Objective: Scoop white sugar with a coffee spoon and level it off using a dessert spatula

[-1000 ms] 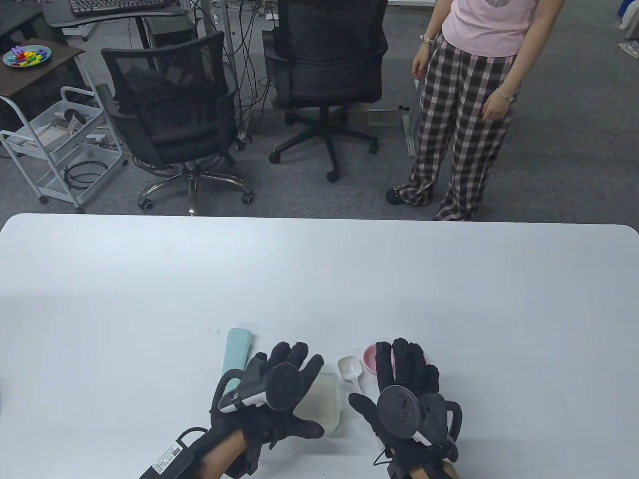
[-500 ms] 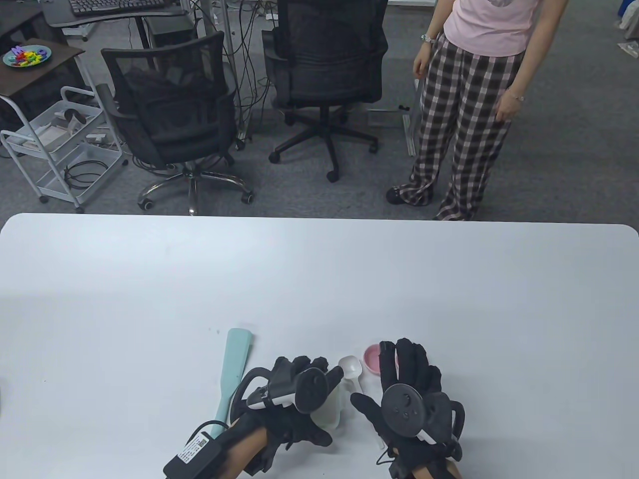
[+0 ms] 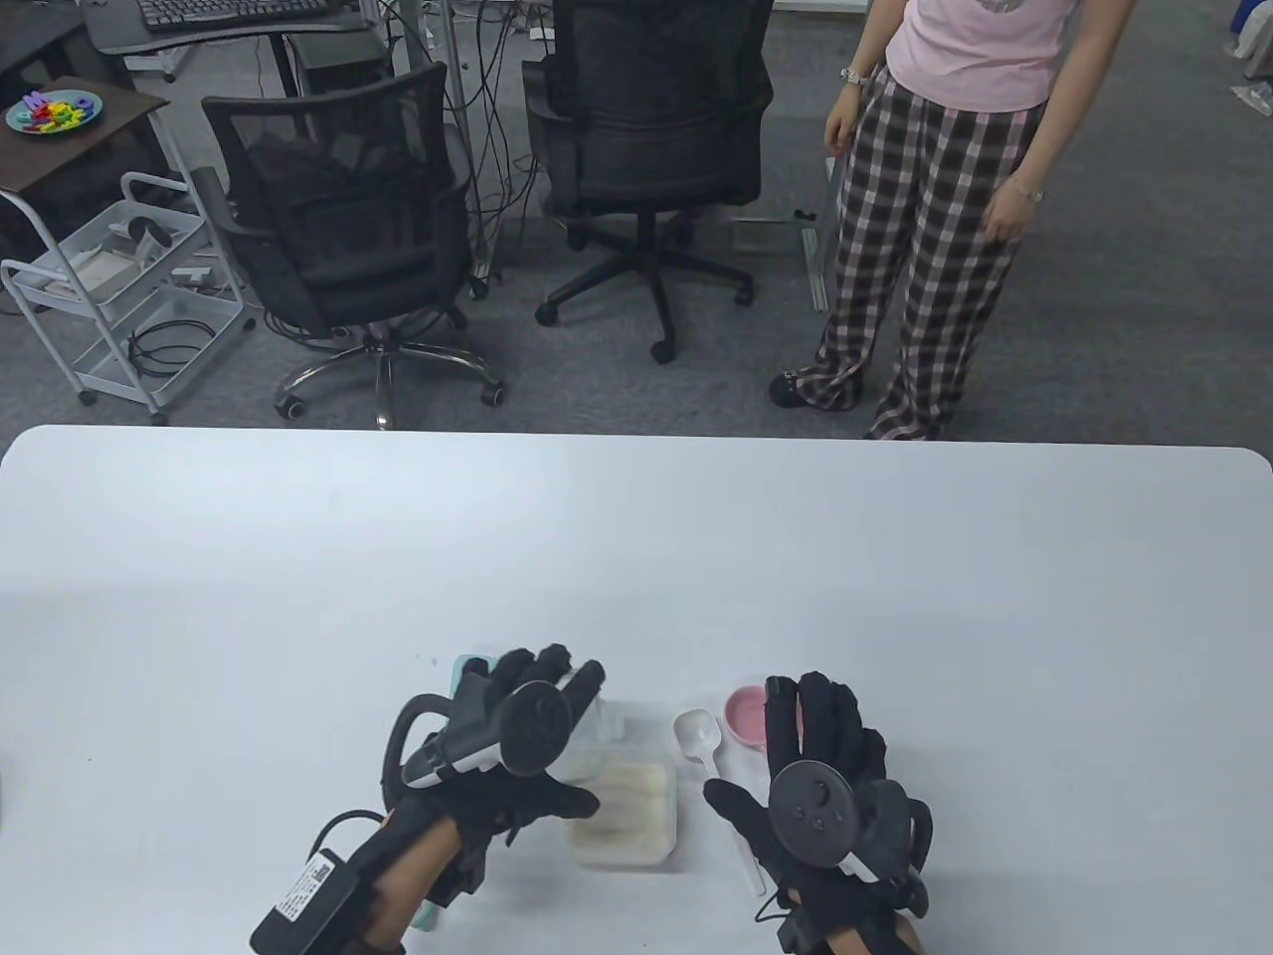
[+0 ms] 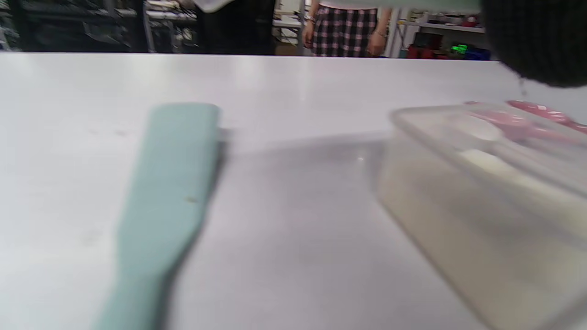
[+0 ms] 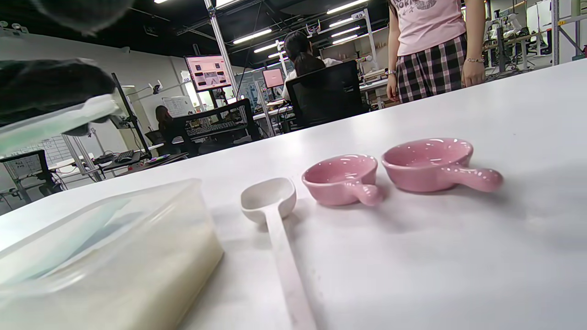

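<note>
The left hand (image 3: 517, 721) grips a clear lid (image 3: 595, 731), lifted at 11 o'clock of the open sugar box (image 3: 625, 811). The right hand (image 3: 820, 771) lies flat with fingers straight, holding nothing; the spoon (image 3: 711, 761) lies at its 9 o'clock, between hand and box. The spatula (image 4: 165, 197) lies at the box's 9 o'clock, under the left hand

Two small pink dishes (image 5: 341, 179) (image 5: 433, 164) with short handles stand side by side near the front edge of the white tabletop (image 3: 636, 557). Beyond its far edge are two black office chairs (image 3: 338, 219) (image 3: 651, 129), a white trolley (image 3: 109, 288) and a standing person (image 3: 935, 199).
</note>
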